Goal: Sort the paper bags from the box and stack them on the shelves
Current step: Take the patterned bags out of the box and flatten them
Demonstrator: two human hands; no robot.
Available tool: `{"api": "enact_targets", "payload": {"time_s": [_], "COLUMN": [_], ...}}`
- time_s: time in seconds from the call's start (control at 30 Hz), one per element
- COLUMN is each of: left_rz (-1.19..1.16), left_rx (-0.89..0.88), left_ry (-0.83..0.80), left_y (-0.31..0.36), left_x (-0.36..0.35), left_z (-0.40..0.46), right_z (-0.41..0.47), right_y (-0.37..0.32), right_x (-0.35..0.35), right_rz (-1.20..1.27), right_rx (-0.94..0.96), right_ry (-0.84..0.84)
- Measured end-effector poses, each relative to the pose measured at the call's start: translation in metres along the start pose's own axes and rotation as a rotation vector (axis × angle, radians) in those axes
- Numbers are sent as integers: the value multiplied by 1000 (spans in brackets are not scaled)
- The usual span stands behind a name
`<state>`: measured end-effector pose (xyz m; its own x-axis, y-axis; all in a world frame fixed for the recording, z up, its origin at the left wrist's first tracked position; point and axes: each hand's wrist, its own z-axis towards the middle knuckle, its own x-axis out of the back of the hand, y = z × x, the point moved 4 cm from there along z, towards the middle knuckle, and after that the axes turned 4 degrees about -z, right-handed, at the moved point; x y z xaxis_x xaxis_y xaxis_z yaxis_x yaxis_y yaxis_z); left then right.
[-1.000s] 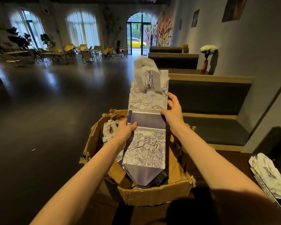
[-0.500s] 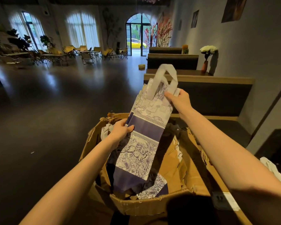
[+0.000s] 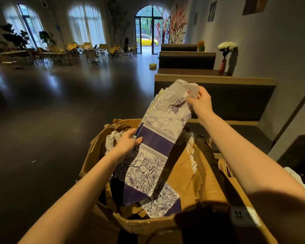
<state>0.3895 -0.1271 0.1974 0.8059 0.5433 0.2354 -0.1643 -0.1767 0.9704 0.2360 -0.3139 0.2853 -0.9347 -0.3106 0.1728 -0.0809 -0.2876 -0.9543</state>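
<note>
Change: since the earlier frame the paper bag (image 3: pixel 157 152) has tilted further right, its top carried outward.
Right hand (image 3: pixel 201 103): fingers pinch the white handle (image 3: pixel 185 88).
Left hand (image 3: pixel 127 143): fingers grip the bag's left edge.
Location: bag slants over the open box (image 3: pixel 148 224), lower end inside.
Handling: judged light, flat, flexible, crease-prone; support both ends.
Appearance: white with purple bands and printed animals.

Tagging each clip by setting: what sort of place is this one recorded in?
Probably a café or event hall, not a warehouse. A cluster of folding chairs and small tables stands on a wide dark floor, upholstered booth benches line the wall, and a vase of white flowers sits on a ledge near the arched glass door.
</note>
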Motion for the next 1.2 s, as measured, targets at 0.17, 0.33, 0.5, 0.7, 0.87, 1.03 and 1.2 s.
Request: {"api": "enact_targets", "payload": {"time_s": [0.17, 0.33, 0.5, 0.7, 0.87, 1.03, 1.2], "left_rz": [-48, -211, -321, -219, -230, -236, -263], "left_rx": [-75, -95, -92, 91, 460, 640, 712], "left_ry": [88, 146, 41, -68, 191, 262, 262], "left_y": [1, 3, 3, -21, -79, -107, -119], "left_x": [0, -5, -19, -4, 30, 28, 21], "left_z": [0, -2, -12, -17, -15, -15, -4], "right_z": [-11, -59, -89, -88, -79, -70, -66], "right_y": [21, 76, 100, 108, 116, 124, 130], "right_x": [5, -30, -49, -42, -45, -54, -57], "right_rz": [38, -84, 172, 182, 144, 132, 123], "right_rx": [-141, -388, -412, -297, -241, -246, -251], "right_ry": [54, -288, -410, -257, -197, -169, -163]}}
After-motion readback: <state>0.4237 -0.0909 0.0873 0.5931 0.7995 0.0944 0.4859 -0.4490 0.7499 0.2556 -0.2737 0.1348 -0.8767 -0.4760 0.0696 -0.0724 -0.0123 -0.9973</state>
